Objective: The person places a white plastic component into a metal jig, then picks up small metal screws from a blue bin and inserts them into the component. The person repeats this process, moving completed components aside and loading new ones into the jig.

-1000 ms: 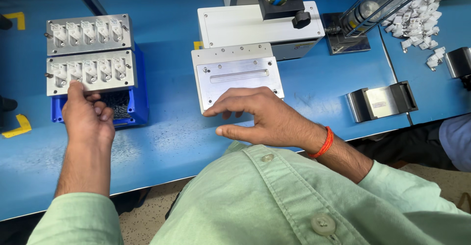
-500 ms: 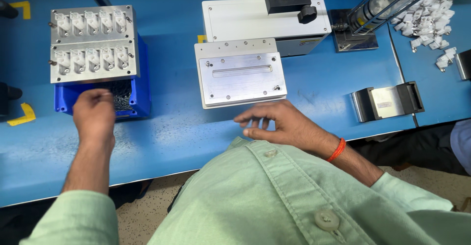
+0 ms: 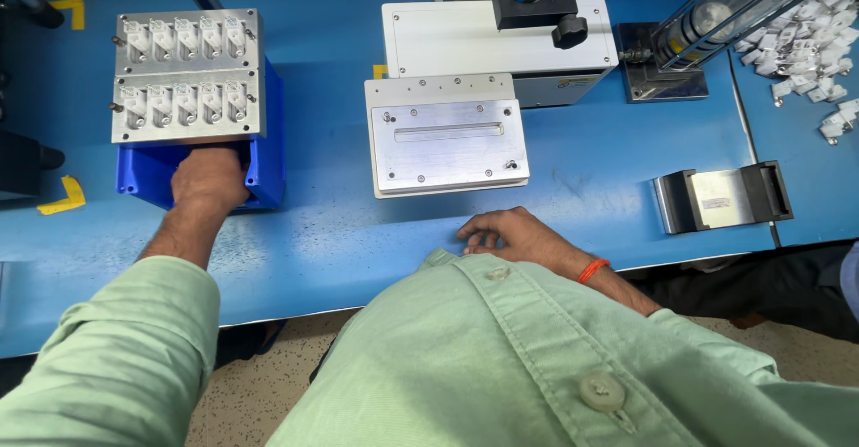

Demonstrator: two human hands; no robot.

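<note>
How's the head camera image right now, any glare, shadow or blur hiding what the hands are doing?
Head view: sharp and evenly lit; mild sheen on the metal fixture plate, no washout. The left hand reaches into the shadowed blue bin, so its fingertips are hidden. The right hand rests on the blue table, clear; the green shirt blocks the bottom of the frame.

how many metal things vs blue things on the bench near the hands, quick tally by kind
Grey metal trays with pockets: 2
Flat metal fixture plate: 1
Metal bracket with dark ends: 1
Blue bin, left hand in it: 1
Total: 5
</note>
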